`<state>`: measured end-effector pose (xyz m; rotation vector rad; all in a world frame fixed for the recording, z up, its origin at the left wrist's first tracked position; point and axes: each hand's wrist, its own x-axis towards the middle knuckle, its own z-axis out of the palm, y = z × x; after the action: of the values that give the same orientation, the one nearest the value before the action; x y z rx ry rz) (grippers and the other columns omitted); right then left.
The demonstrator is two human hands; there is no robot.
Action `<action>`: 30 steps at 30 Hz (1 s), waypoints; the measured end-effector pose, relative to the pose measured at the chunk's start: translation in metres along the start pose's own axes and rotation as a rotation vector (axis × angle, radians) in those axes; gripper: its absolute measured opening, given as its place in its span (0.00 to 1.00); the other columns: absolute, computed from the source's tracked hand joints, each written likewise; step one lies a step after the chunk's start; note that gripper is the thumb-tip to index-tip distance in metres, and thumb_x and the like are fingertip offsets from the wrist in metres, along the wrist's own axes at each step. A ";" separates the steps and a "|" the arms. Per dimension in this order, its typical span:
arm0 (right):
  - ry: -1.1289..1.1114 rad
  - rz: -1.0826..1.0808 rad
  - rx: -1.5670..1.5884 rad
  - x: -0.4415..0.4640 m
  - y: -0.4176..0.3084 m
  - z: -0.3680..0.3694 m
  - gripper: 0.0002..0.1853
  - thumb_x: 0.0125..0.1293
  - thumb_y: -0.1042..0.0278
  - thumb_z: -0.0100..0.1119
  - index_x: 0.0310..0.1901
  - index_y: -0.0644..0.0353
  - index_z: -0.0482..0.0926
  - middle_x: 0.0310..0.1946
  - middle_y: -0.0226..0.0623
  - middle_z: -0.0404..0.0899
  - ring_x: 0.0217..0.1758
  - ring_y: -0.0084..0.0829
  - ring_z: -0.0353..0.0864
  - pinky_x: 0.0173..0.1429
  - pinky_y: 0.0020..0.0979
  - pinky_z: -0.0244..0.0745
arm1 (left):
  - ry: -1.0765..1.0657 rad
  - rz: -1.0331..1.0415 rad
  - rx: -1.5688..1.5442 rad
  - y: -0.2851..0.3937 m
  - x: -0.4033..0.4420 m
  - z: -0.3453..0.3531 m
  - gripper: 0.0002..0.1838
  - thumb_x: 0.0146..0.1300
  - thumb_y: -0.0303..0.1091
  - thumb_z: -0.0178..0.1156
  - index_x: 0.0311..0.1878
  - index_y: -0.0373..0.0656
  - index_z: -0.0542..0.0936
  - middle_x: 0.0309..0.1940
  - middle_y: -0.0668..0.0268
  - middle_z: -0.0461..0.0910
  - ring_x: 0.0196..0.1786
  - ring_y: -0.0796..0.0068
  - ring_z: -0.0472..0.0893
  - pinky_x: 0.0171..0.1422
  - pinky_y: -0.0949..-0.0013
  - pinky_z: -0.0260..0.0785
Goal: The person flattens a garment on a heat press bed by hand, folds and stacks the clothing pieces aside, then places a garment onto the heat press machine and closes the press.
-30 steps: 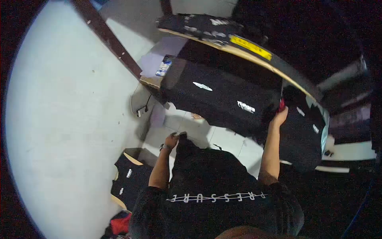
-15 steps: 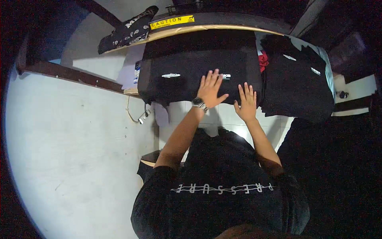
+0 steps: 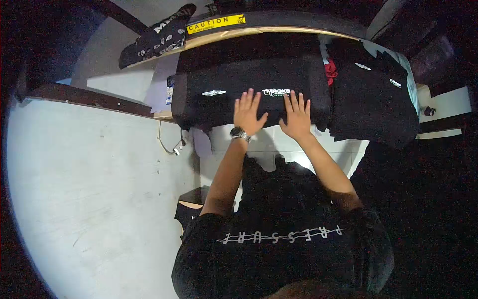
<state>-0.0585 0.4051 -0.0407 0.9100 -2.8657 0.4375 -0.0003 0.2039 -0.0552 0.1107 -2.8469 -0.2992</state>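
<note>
Black fabric with two white prints [image 3: 209,107] lies spread flat over the surface in front of me. My left hand [image 3: 249,112], with a metal watch on the wrist, rests on its near part, fingers spread, between the oval print [image 3: 213,92] and the lettered print [image 3: 277,92]. Flat on the same fabric, just below and right of the lettered print, is my right hand [image 3: 297,115], its fingers apart. Neither hand grips anything.
More black printed fabric [image 3: 368,104] lies to the right, with a red cloth [image 3: 330,72] beside it. Behind runs a bar with a yellow caution label [image 3: 216,24]. Patterned dark cloth [image 3: 154,42] sits back left. A power strip [image 3: 179,146] hangs below.
Both hands have come from apart onto the fabric. Over the last half second my left hand slid left off the lettered print and my right hand moved slightly left. The red item is no longer held.
</note>
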 end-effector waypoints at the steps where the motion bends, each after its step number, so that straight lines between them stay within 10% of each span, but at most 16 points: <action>1: -0.019 -0.018 0.012 0.006 -0.005 0.002 0.51 0.52 0.53 0.69 0.77 0.57 0.55 0.78 0.48 0.50 0.81 0.54 0.46 0.80 0.59 0.40 | 0.021 -0.038 -0.006 -0.010 -0.006 -0.003 0.45 0.57 0.54 0.65 0.77 0.49 0.61 0.78 0.54 0.57 0.78 0.49 0.57 0.78 0.40 0.48; 11: -0.226 -0.306 0.023 0.055 -0.079 0.020 0.55 0.53 0.45 0.67 0.76 0.67 0.51 0.79 0.52 0.47 0.82 0.54 0.43 0.83 0.49 0.38 | 0.016 -0.310 0.097 -0.080 -0.051 -0.023 0.51 0.54 0.46 0.68 0.79 0.52 0.54 0.80 0.58 0.52 0.80 0.49 0.52 0.79 0.37 0.46; 19: -0.346 -0.394 -0.037 0.060 -0.095 0.008 0.52 0.56 0.37 0.65 0.79 0.38 0.49 0.81 0.42 0.42 0.83 0.51 0.40 0.82 0.58 0.33 | -0.085 -0.498 0.188 -0.153 -0.038 -0.052 0.62 0.45 0.50 0.75 0.80 0.57 0.48 0.81 0.57 0.47 0.81 0.49 0.49 0.80 0.37 0.46; 30: -0.364 0.190 -0.093 0.132 0.014 -0.009 0.52 0.61 0.15 0.34 0.81 0.39 0.43 0.82 0.41 0.33 0.84 0.50 0.28 0.81 0.57 0.24 | 0.217 -0.466 0.039 -0.150 -0.096 -0.014 0.68 0.45 0.56 0.76 0.79 0.36 0.44 0.79 0.42 0.40 0.79 0.40 0.50 0.80 0.45 0.51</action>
<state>-0.1745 0.3465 -0.0111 0.7740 -3.2875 0.1641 0.1023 0.0650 -0.0994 0.7701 -2.5801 -0.3020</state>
